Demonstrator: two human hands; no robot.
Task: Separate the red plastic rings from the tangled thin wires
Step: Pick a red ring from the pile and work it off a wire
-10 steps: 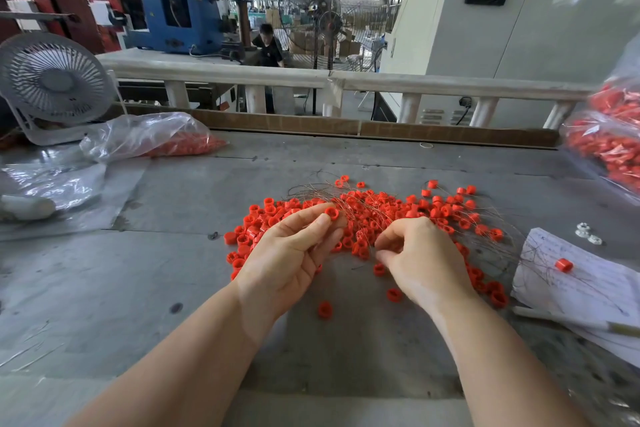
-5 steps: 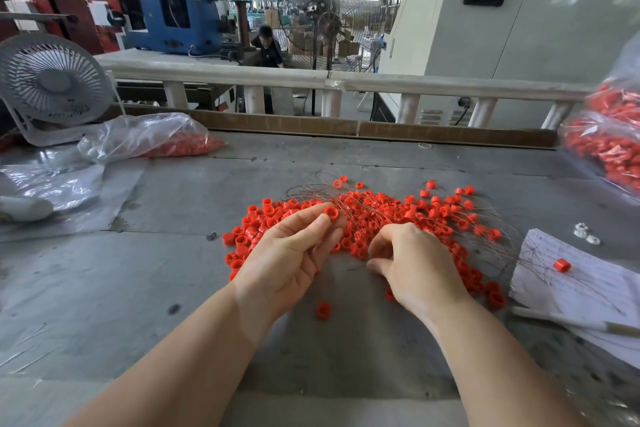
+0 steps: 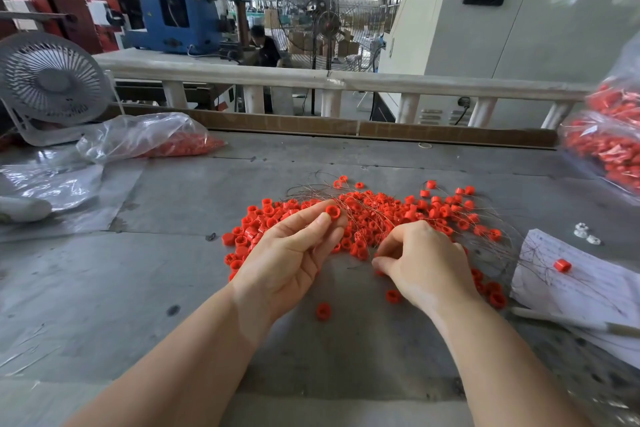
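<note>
A pile of small red plastic rings (image 3: 391,211) lies on the grey table (image 3: 180,274), tangled with thin wires (image 3: 311,189). My left hand (image 3: 294,260) pinches one red ring (image 3: 333,211) between thumb and fingertips at the near left edge of the pile. My right hand (image 3: 422,263) is curled, knuckles up, at the pile's near edge; its fingertips pinch something small, which I cannot make out. Two loose rings (image 3: 323,311) lie nearer to me, between my wrists.
A clear bag with red rings (image 3: 152,139) and a white fan (image 3: 48,87) stand at the back left. Bags full of red rings (image 3: 609,149) sit at the right edge. A written sheet of paper (image 3: 581,284) with one ring and a pen lies at the right.
My right hand has shifted a little toward me and to the left along the pile's near edge. My left hand keeps pinching the same ring in nearly the same place.
</note>
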